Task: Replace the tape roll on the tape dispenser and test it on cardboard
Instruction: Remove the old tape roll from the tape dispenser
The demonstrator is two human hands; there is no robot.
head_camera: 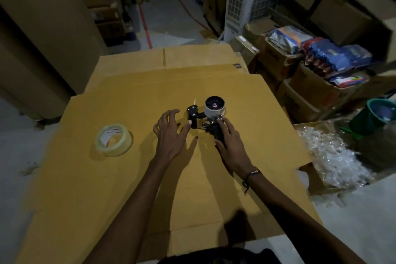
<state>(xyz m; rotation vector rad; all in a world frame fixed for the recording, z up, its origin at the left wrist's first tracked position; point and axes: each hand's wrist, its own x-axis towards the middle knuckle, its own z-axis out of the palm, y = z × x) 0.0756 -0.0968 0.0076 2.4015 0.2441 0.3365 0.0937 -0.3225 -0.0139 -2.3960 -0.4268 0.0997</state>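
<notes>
A black tape dispenser (pixel 196 117) lies on a flattened cardboard sheet (pixel 150 178) on the floor. A nearly used-up grey core (pixel 214 107) sits on its spool at the far end. My right hand (pixel 230 141) rests on the dispenser's handle, fingers wrapped over it. Just left of the dispenser hovers my left hand (pixel 170 133), fingers spread, its fingertips close to the black front part. A full roll of clear tape (pixel 113 140) lies flat on the cardboard further left, apart from both hands.
More flattened cardboard (pixel 192 58) extends beyond. Open boxes with packets (pixel 310 55) stand at the right, with a box of clear plastic wrap (pixel 334 156) and a green bucket (pixel 377 113). Tall cartons (pixel 42 28) rise at the left.
</notes>
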